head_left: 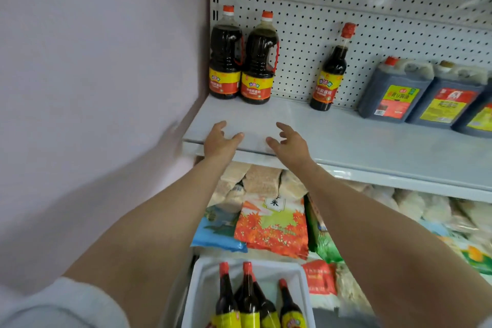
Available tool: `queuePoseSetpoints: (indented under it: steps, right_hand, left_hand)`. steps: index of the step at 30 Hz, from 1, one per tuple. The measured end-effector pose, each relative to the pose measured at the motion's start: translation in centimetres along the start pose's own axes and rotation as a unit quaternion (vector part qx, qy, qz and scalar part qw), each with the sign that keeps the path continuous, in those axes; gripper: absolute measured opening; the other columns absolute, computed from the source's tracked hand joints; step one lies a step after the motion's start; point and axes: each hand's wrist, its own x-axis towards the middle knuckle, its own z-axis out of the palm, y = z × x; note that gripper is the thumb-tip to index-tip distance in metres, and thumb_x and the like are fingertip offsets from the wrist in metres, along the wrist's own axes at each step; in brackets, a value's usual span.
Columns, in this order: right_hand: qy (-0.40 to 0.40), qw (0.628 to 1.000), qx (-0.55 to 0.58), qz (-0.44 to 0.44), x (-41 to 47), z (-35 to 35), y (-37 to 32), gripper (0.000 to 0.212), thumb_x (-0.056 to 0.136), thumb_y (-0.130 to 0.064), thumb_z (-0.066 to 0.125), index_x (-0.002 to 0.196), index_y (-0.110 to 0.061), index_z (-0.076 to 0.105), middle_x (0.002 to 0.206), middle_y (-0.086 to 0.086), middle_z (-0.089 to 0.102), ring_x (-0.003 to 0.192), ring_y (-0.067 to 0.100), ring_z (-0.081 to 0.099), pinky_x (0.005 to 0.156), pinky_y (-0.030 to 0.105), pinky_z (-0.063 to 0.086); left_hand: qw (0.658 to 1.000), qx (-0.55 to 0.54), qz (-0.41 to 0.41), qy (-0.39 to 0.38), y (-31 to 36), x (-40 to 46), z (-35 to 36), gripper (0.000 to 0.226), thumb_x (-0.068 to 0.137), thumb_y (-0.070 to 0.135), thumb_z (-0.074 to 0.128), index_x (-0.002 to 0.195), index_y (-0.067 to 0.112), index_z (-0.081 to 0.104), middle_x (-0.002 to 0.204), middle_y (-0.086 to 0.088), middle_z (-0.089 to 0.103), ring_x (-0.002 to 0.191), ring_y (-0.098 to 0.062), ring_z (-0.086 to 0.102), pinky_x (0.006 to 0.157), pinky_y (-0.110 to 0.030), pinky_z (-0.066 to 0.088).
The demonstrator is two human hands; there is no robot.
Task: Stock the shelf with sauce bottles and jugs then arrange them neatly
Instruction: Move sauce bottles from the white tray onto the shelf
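The shelf (346,138) is pale grey-white, its back panel (372,21) white with rows of small black holes. At its left end, two large bottles (241,58) hold dark brown sauce under orange-red caps, with yellow and red labels. A slim bottle (330,74) matches them. Dark jugs (423,93) carry yellow, red and green labels. Below, a bag (271,226) shows orange leaves.

Hands: left hand (218,142) and right hand (288,142), fingers spread, empty, over the white metal shelf (372,141).
Bottles: two big dark sauce bottles (241,57) at 12 o'clock.
Crate: white plastic crate (198,290) at 6 o'clock.
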Motion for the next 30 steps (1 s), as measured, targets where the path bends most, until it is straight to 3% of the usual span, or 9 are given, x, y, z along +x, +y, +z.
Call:
queuePoseSetpoints:
  steps: [3, 10, 12, 17, 20, 23, 27, 30]
  right_hand:
    - [-0.006, 1.000, -0.002, -0.009, -4.3, -0.4, 1.5, 0.060, 0.095, -0.039, 0.066, 0.149, -0.026, 0.045, 0.138, 0.009, 0.056, 0.118, 0.024, 0.060, 0.097, 0.035, 0.048]
    - [-0.053, 0.997, -0.049, 0.022, -13.4, 0.2, 7.3, 0.059, 0.092, -0.041, 0.068, 0.146, -0.026, 0.048, 0.134, 0.006, 0.058, 0.117, 0.024, 0.059, 0.089, 0.028, 0.042]
    - [-0.089, 0.992, -0.076, 0.043, -15.4, 1.1, 9.6, 0.061, 0.092, -0.043, 0.068, 0.147, -0.027, 0.047, 0.134, 0.010, 0.057, 0.119, 0.026, 0.058, 0.088, 0.028, 0.040]
    - [-0.160, 0.977, -0.114, 0.087, -19.1, 3.6, 14.7, 0.068, 0.086, -0.040, 0.074, 0.147, -0.026, 0.046, 0.139, 0.014, 0.055, 0.120, 0.033, 0.058, 0.094, 0.034, 0.045]
    - [-0.192, 0.966, -0.128, 0.114, -20.6, 5.1, 17.0, 0.071, 0.086, -0.037, 0.075, 0.148, -0.026, 0.045, 0.142, 0.013, 0.052, 0.125, 0.033, 0.054, 0.099, 0.036, 0.045]
    - [-0.215, 0.958, -0.128, 0.138, -21.3, 6.8, 19.1, 0.073, 0.084, -0.039, 0.076, 0.148, -0.026, 0.044, 0.141, 0.012, 0.052, 0.128, 0.033, 0.052, 0.099, 0.038, 0.046]
    - [-0.243, 0.946, -0.124, 0.174, -21.6, 9.5, 21.4, 0.070, 0.087, -0.032, 0.074, 0.149, -0.024, 0.044, 0.139, 0.013, 0.050, 0.116, 0.027, 0.057, 0.086, 0.030, 0.046]
    - [-0.272, 0.931, -0.126, 0.208, -21.9, 12.1, 23.4, 0.071, 0.086, -0.033, 0.074, 0.149, -0.022, 0.042, 0.141, 0.011, 0.050, 0.109, 0.024, 0.056, 0.081, 0.027, 0.042]
  left_hand:
    - [1.000, -0.007, -0.001, 0.012, -1.5, -4.7, -0.7, 0.061, 0.086, 0.034, 0.075, 0.140, 0.022, 0.050, 0.136, -0.006, 0.055, 0.124, -0.022, 0.054, 0.095, -0.025, 0.041]
    - [0.998, 0.033, -0.042, -0.013, -7.8, -13.8, 0.8, 0.056, 0.082, 0.032, 0.077, 0.133, 0.026, 0.055, 0.121, 0.001, 0.058, 0.113, -0.021, 0.057, 0.099, -0.044, 0.050]
    - [0.997, 0.051, -0.057, -0.028, -9.9, -15.6, 1.4, 0.055, 0.082, 0.029, 0.078, 0.132, 0.024, 0.056, 0.114, 0.002, 0.057, 0.109, -0.020, 0.058, 0.098, -0.043, 0.050]
    - [0.987, 0.104, -0.099, -0.069, -15.5, -19.0, 2.7, 0.062, 0.080, 0.030, 0.080, 0.136, 0.021, 0.053, 0.129, -0.003, 0.059, 0.116, -0.022, 0.057, 0.093, -0.033, 0.046]
    - [0.981, 0.105, -0.139, -0.088, -18.5, -20.4, 3.2, 0.063, 0.083, 0.026, 0.078, 0.139, 0.021, 0.049, 0.129, -0.006, 0.057, 0.105, -0.019, 0.056, 0.082, -0.026, 0.041]
    - [0.974, 0.105, -0.167, -0.107, -21.0, -20.8, 3.5, 0.064, 0.082, 0.023, 0.078, 0.139, 0.019, 0.048, 0.128, -0.005, 0.056, 0.114, -0.023, 0.056, 0.093, -0.031, 0.046]
    - [0.964, 0.123, -0.201, -0.127, -24.6, -19.9, 3.8, 0.064, 0.081, 0.028, 0.078, 0.138, 0.019, 0.049, 0.131, -0.008, 0.058, 0.116, -0.027, 0.057, 0.101, -0.044, 0.048]
    - [0.951, 0.151, -0.229, -0.141, -27.7, -19.0, 4.2, 0.064, 0.083, 0.031, 0.076, 0.140, 0.022, 0.047, 0.134, -0.003, 0.057, 0.115, -0.023, 0.057, 0.096, -0.035, 0.047]
